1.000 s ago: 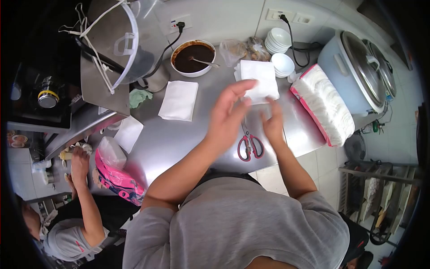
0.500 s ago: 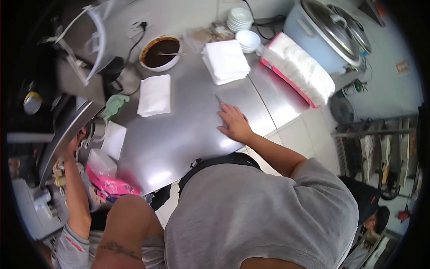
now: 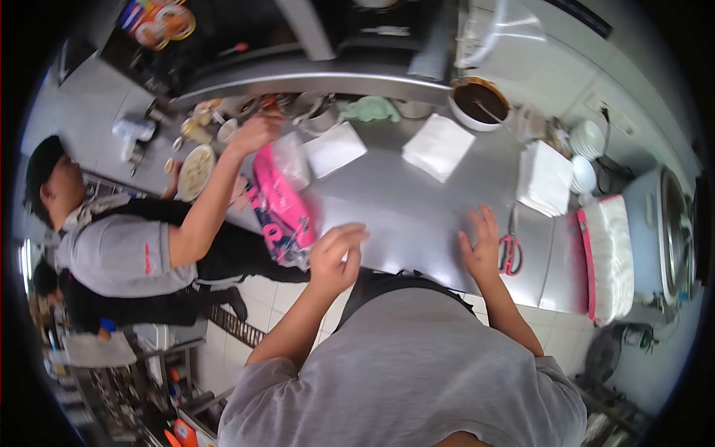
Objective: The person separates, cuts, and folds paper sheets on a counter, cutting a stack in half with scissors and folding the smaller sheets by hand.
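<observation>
My left hand [image 3: 337, 257] is raised at the front edge of the steel counter [image 3: 387, 208], fingers apart and slightly curled, holding nothing. Nearest to it is a pink plastic package [image 3: 279, 194]. With fingers spread and nothing held, my right hand [image 3: 480, 242] hovers just left of the red-handled scissors [image 3: 511, 249]. White napkins lie in a middle stack [image 3: 439, 147], a right stack [image 3: 544, 179] and a smaller left pile [image 3: 334, 150].
A bowl of dark sauce [image 3: 480, 104] stands at the back, near small white bowls [image 3: 587, 140]. An opened napkin pack [image 3: 609, 257] and a large lidded container [image 3: 659, 231] are at right. A co-worker [image 3: 126, 246] reaches over the counter at left.
The view has swung left. My left hand, out of sight half a second ago, is back over the counter's edge. My right hand has moved off the scissors, which it was covering.
</observation>
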`<state>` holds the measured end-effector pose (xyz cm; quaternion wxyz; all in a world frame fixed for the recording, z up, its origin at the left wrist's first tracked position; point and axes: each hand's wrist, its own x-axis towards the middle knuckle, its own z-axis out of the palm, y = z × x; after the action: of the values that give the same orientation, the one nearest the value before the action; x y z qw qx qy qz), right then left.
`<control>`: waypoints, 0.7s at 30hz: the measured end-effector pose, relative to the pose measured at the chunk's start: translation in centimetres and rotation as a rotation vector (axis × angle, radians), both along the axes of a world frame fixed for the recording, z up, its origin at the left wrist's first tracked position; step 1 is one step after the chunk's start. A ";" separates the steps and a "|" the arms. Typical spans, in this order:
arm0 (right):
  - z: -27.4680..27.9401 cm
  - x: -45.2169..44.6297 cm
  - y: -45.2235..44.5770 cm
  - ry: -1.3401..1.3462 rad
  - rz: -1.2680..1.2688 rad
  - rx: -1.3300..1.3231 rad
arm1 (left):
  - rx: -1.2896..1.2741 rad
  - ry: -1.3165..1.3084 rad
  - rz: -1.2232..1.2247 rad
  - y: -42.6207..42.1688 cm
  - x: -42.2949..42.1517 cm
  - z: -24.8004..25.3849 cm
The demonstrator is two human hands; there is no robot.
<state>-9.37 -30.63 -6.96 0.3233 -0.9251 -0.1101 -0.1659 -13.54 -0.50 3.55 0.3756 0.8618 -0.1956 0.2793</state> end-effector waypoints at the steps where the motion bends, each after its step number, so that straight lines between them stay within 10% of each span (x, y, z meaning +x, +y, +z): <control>1: 0.3 0.1 1.1 -0.017 0.036 0.020 | 0.104 -0.054 0.204 1.5 0.0 -1.4; 5: 3.0 1.3 6.0 -0.025 0.163 0.099 | 0.540 -0.185 1.080 8.6 2.1 -6.1; 7: 3.8 1.5 8.2 0.020 0.199 0.111 | 0.193 0.086 1.136 12.1 2.3 -8.8; 9: 3.5 1.3 10.0 0.108 0.286 0.161 | -0.681 0.585 0.638 13.9 1.7 -10.8; 10: 3.3 1.4 10.8 0.152 0.331 0.182 | -0.730 0.589 0.488 13.6 1.7 -11.7; 16: 3.0 1.3 15.1 0.558 0.431 0.224 | 0.044 0.226 0.490 8.7 0.9 -5.3; 19: 2.8 1.5 16.0 0.622 0.476 0.229 | 0.506 0.305 0.896 9.8 0.0 -6.6; 21: 2.5 1.9 16.1 0.622 0.471 0.179 | 0.208 0.503 0.894 12.9 -0.5 -10.4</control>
<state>-7.43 -14.50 -4.47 0.4499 -0.8487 -0.2013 0.1918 -14.05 12.39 -6.83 0.1675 0.9343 0.2608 0.1760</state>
